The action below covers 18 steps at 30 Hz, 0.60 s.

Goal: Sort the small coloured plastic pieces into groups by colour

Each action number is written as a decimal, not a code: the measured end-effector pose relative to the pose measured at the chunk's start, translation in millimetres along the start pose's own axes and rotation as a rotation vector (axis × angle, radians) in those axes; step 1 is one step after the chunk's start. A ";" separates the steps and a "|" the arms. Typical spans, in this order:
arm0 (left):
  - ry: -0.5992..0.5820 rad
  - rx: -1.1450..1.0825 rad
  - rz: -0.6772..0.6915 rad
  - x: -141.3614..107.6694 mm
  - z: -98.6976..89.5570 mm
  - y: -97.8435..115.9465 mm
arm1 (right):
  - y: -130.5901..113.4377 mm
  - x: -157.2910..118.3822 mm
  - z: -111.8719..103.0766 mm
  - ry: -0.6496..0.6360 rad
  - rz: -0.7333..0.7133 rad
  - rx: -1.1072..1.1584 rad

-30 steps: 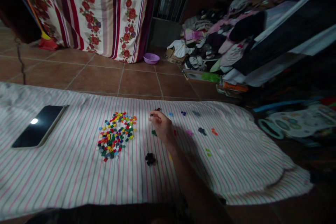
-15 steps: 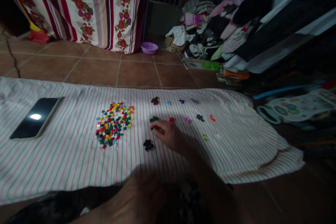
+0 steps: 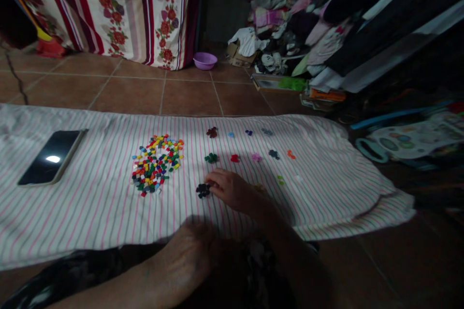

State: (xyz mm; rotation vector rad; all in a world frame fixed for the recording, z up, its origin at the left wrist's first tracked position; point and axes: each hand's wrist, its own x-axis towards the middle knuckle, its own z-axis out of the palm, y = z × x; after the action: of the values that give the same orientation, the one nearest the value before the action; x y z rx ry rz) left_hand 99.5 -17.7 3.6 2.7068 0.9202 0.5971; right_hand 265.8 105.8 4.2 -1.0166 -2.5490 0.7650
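My right hand (image 3: 232, 190) reaches over the striped cloth, its fingers pinched together at the right edge of a pile of small black pieces (image 3: 203, 190). Whatever sits between the fingertips is too dark and small to name. Just beyond lies a group of dark green pieces (image 3: 210, 158), with red pieces (image 3: 235, 158) and pink pieces (image 3: 256, 157) to its right. A large mixed heap of small colourful block-like pieces (image 3: 157, 164) spreads out to the left. Low in front, my left hand (image 3: 197, 246) is bent near my lap, its fingers hidden in shadow.
Brown pieces (image 3: 212, 132), dark grey pieces (image 3: 274, 154), orange pieces (image 3: 291, 154) and lime pieces (image 3: 280, 180) lie in small groups on the striped cloth (image 3: 108, 193). A phone (image 3: 50, 158) rests at left. Beyond are a purple basin (image 3: 205, 61) and piled clothes (image 3: 286, 24).
My right hand has moved from beside the green pieces toward me, to the black pile. The green group is now uncovered. The view has shifted slightly.
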 end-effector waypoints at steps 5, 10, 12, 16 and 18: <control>-0.038 -0.011 0.000 -0.8 4.9 -2.6 | -0.4 -0.2 -2.8 0.020 -0.014 0.116; -0.038 -0.049 -0.015 -1.2 9.0 -5.4 | 2.4 0.8 -4.5 0.087 0.011 0.149; -0.049 -0.069 -0.017 0.1 6.5 -5.0 | 2.8 3.4 -4.0 0.135 -0.004 0.107; -0.089 -0.069 -0.025 3.8 -2.3 -2.2 | -1.1 13.6 -0.8 0.251 -0.030 0.021; -0.104 -0.048 -0.021 4.4 -6.1 -0.9 | -5.9 20.2 1.6 0.268 -0.054 -0.006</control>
State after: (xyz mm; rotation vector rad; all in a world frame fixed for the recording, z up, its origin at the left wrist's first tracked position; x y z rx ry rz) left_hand 99.5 -13.9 10.1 2.6546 0.8951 0.4636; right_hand 247.6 115.8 7.7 -0.9751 -2.3397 0.5644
